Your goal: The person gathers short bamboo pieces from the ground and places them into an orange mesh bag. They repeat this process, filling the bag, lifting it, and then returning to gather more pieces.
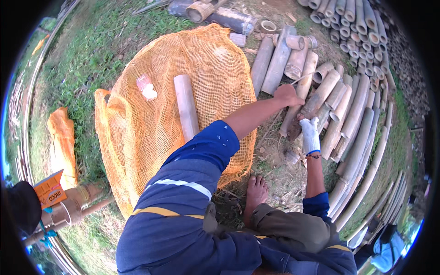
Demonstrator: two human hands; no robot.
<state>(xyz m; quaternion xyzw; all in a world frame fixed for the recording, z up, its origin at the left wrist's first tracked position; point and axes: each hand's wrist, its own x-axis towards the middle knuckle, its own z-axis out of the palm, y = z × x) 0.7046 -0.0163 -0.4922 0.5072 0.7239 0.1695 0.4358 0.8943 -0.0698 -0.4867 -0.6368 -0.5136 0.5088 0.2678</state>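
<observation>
My bare left hand reaches over a row of cut bamboo pieces. Its fingers are curled, and what they hold, if anything, is hidden. A thin pale strip runs up and right from beside that hand; I cannot tell whether it is held. My right hand, in a white glove with bare fingertips, is closed at the near end of a thick, brown-stained bamboo piece. That piece lies tilted among the others, its far end up and to the right. One pale bamboo piece lies alone on orange netting to the left.
Many bamboo tubes are stacked at the upper right. Long bamboo poles curve along the right. My bare foot stands beside the netting. A smaller orange net bundle lies on grass at the left, near a dark object with an orange label.
</observation>
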